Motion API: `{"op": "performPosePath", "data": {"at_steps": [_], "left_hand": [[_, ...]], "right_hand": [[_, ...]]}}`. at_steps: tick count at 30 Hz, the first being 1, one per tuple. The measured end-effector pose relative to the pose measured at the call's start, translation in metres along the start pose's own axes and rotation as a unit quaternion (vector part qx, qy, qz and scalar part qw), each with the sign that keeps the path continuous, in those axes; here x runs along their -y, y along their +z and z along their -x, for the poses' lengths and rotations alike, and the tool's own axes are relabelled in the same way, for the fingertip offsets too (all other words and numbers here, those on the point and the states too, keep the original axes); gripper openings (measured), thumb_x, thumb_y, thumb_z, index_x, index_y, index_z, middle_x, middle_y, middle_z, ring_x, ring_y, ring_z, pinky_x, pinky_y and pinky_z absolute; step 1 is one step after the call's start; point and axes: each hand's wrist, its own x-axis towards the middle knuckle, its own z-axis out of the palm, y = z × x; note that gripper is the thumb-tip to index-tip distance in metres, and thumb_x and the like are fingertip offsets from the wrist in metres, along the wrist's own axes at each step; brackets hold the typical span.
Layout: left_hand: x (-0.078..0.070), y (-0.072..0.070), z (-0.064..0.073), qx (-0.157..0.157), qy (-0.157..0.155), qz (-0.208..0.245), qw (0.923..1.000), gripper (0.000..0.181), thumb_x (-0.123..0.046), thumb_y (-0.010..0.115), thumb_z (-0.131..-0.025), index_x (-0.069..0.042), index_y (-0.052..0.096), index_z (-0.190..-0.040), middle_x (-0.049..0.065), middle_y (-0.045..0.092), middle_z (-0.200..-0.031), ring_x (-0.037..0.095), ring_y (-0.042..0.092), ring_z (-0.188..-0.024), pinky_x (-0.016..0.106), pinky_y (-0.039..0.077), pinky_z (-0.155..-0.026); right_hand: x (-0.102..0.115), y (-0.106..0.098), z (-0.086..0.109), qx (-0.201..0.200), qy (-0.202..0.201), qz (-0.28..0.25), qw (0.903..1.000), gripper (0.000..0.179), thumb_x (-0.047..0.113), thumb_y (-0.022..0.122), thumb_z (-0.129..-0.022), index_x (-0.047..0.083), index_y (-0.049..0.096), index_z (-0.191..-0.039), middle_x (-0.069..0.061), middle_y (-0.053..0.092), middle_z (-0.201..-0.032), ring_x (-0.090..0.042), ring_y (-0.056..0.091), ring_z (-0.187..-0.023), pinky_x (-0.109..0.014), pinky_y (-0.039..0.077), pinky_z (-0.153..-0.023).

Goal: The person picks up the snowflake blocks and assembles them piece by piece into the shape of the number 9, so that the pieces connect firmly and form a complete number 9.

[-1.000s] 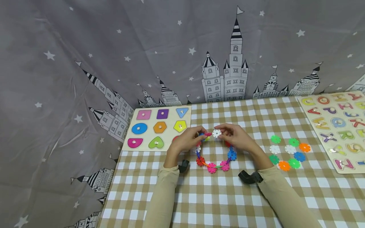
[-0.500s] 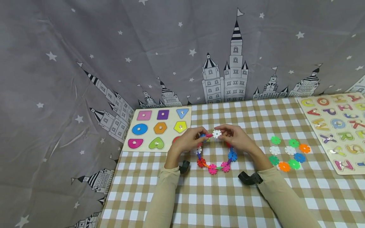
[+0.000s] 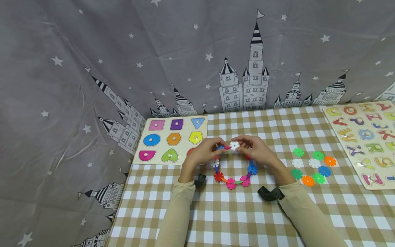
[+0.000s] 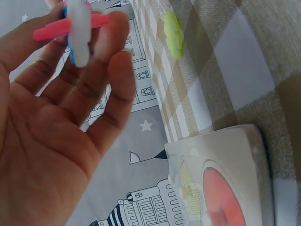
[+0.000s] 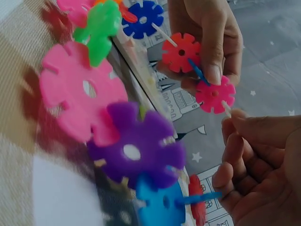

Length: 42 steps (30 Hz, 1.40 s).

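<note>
A chain of notched plastic snowflake discs curves between the hands, with a red disc [image 3: 218, 176] and a blue disc [image 3: 252, 168] along it. At its far side, my left hand [image 3: 206, 150] pinches the chain near a pink disc [image 5: 215, 94]. The thumb and index finger of my right hand [image 3: 254, 149] pinch a white disc [image 3: 234, 145], which appears edge-on at the pink disc's rim in the right wrist view. Closer to that camera, the chain runs through a purple disc [image 5: 141, 146] to a light blue disc [image 5: 162, 202].
A shape puzzle board [image 3: 171, 140] lies left of the hands, a letter puzzle board [image 3: 367, 144] at the far right. Loose discs, such as an orange disc [image 3: 307, 180], lie right of the right arm. A yellow-green disc [image 4: 173, 35] rests on the checked cloth. Behind hangs a grey castle-print curtain [image 3: 172, 44].
Both hands keep their grips in nearly the same place. The pink disc now shows closer against the white disc, and the yellow patch beside the left fingers is no longer visible in the head view.
</note>
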Motion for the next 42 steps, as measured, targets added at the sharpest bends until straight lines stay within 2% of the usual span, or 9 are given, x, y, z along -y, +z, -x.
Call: {"op": "performPosePath", "data": {"at_steps": [6, 14, 19, 25, 30, 33, 36, 39, 42], "left_hand": [[-0.001, -0.002, 0.002, -0.014, 0.012, -0.009, 0.9998, 0.011, -0.022, 0.066, -0.094, -0.013, 0.069, -0.098, -0.002, 0.062, -0.078, 0.011, 0.048, -0.064, 0.02, 0.039, -0.061], [-0.003, -0.003, 0.003, -0.041, 0.024, -0.022, 0.9986, 0.007, -0.018, 0.068, -0.093, -0.011, 0.068, -0.091, 0.0, 0.059, -0.074, 0.012, 0.047, -0.064, 0.02, 0.036, -0.061], [-0.003, -0.004, 0.002, -0.04, 0.001, -0.043, 0.9983, 0.009, -0.021, 0.067, -0.094, -0.012, 0.066, -0.092, 0.0, 0.062, -0.075, 0.011, 0.052, -0.066, 0.021, 0.04, -0.063], [0.001, -0.007, 0.003, -0.01, -0.029, -0.036, 0.9989, 0.009, -0.018, 0.066, -0.094, -0.009, 0.064, -0.096, 0.002, 0.067, -0.086, 0.012, 0.055, -0.073, 0.022, 0.045, -0.067], [0.005, -0.011, 0.01, 0.007, -0.057, -0.022, 0.9981, 0.017, -0.011, 0.066, -0.092, -0.006, 0.06, -0.107, 0.006, 0.066, -0.098, 0.014, 0.058, -0.079, 0.023, 0.047, -0.071], [0.007, -0.014, 0.014, 0.016, -0.068, -0.016, 0.9974, 0.037, -0.01, 0.066, -0.091, -0.004, 0.054, -0.126, 0.008, 0.065, -0.102, 0.014, 0.058, -0.08, 0.024, 0.047, -0.073], [0.009, -0.016, 0.016, 0.031, -0.075, -0.011, 0.9966, 0.051, -0.011, 0.065, -0.093, -0.006, 0.047, -0.14, 0.009, 0.063, -0.102, 0.014, 0.056, -0.075, 0.024, 0.045, -0.07], [0.011, -0.018, 0.017, 0.044, -0.073, -0.01, 0.9963, 0.054, -0.011, 0.063, -0.094, -0.008, 0.045, -0.144, 0.009, 0.062, -0.102, 0.013, 0.054, -0.074, 0.024, 0.044, -0.068], [0.013, -0.019, 0.017, 0.05, -0.066, -0.008, 0.9965, 0.051, -0.01, 0.061, -0.094, -0.01, 0.047, -0.143, 0.009, 0.063, -0.102, 0.013, 0.053, -0.074, 0.024, 0.044, -0.068]], "right_hand": [[0.004, 0.008, -0.002, -0.012, -0.004, 0.006, 0.9999, 0.029, 0.003, 0.067, -0.091, -0.002, 0.066, -0.12, -0.011, 0.065, -0.092, -0.013, 0.054, -0.074, -0.022, 0.046, -0.057], [0.003, 0.014, -0.005, -0.032, -0.013, -0.002, 0.9994, 0.029, -0.002, 0.067, -0.089, -0.003, 0.067, -0.118, -0.014, 0.067, -0.096, -0.014, 0.055, -0.078, -0.02, 0.045, -0.064], [0.003, 0.015, -0.007, -0.036, -0.012, 0.013, 0.9992, 0.031, 0.001, 0.068, -0.089, -0.001, 0.065, -0.12, -0.012, 0.068, -0.095, -0.016, 0.059, -0.078, -0.021, 0.048, -0.065], [0.0, 0.017, -0.009, -0.032, -0.037, 0.053, 0.9974, 0.045, 0.006, 0.071, -0.088, 0.0, 0.058, -0.131, -0.012, 0.065, -0.096, -0.015, 0.058, -0.076, -0.023, 0.048, -0.065], [-0.011, 0.02, -0.014, -0.02, -0.034, 0.092, 0.9949, 0.036, 0.008, 0.073, -0.087, 0.002, 0.064, -0.122, -0.01, 0.066, -0.095, -0.015, 0.057, -0.075, -0.024, 0.048, -0.065], [-0.017, 0.023, -0.021, 0.002, -0.051, 0.145, 0.9881, 0.032, 0.008, 0.075, -0.085, 0.002, 0.067, -0.115, -0.009, 0.066, -0.093, -0.017, 0.058, -0.081, -0.029, 0.048, -0.073], [-0.019, 0.027, -0.027, 0.022, -0.071, 0.208, 0.9753, 0.037, 0.014, 0.079, -0.082, 0.003, 0.068, -0.115, -0.008, 0.065, -0.091, -0.02, 0.056, -0.084, -0.035, 0.045, -0.079], [-0.016, 0.032, -0.032, 0.026, -0.075, 0.271, 0.9594, 0.041, 0.02, 0.081, -0.079, 0.003, 0.069, -0.115, -0.006, 0.06, -0.088, -0.02, 0.052, -0.082, -0.037, 0.042, -0.078], [-0.013, 0.036, -0.035, 0.026, -0.068, 0.31, 0.948, 0.039, 0.021, 0.081, -0.079, 0.003, 0.07, -0.112, -0.005, 0.057, -0.085, -0.02, 0.048, -0.079, -0.038, 0.04, -0.075]]}}
